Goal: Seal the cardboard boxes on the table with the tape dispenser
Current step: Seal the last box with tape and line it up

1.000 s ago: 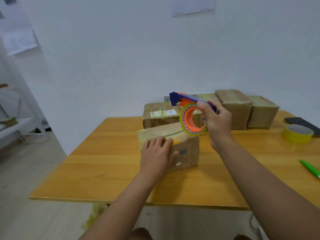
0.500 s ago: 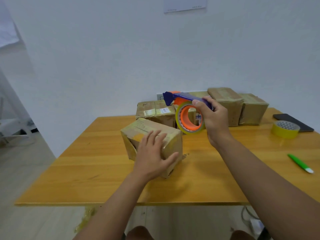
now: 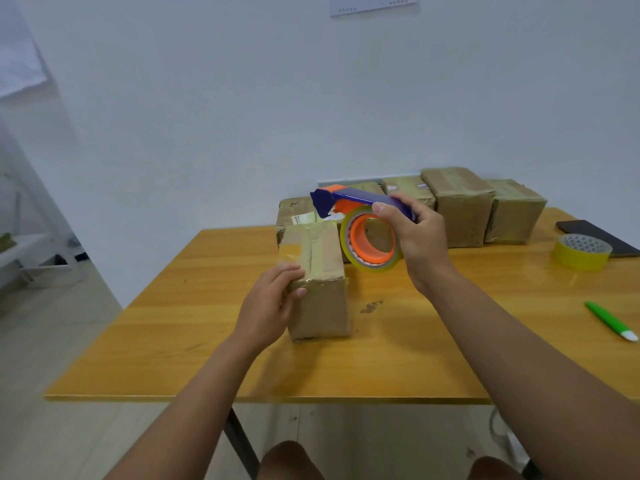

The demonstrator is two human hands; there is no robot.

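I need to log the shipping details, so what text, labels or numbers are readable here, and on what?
No text here can be read.
White label on the back cardboard box: print too blurred to read.
Paper sheet on the wall: a row of small marks, too small to read.
Tape dispenser, held box, spare tape roll: no lettering visible.

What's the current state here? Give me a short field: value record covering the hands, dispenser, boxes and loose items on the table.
left hand: grips the near left corner of the front box
right hand: holds the tape dispenser by its blue handle, above the table
dispenser contact: raised, not touching the front box
front box: stands on the table, tape along its top
back boxes: row along the wall
spare tape roll: far right, lying flat
phone: behind the spare roll
green pen: right edge
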